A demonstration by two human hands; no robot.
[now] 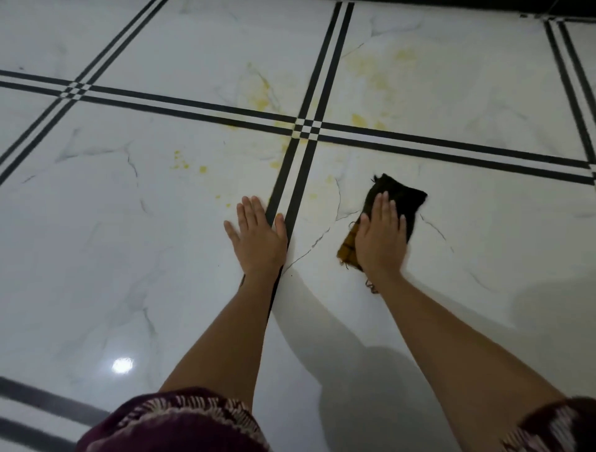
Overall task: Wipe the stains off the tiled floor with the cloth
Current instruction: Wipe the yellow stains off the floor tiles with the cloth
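Observation:
A dark cloth (401, 195) with a brown-yellow corner lies flat on the white marbled tile floor (129, 242). My right hand (380, 235) presses palm-down on it, fingers together and stretched forward. My left hand (258, 237) rests flat on the bare floor beside a double black tile line (292, 180), fingers spread, holding nothing. Yellow stains (261, 96) are spattered ahead of both hands around the crossing of the black lines (308, 127). More yellow stains (377, 69) mark the far right tile, and small drops (188, 164) lie left of the line.
Double black lines divide the floor into large tiles. A dark wall base (483, 3) runs along the far edge. A light reflection (122, 365) shines on the near left tile. Dark patterned sleeves (180, 419) show at the bottom.

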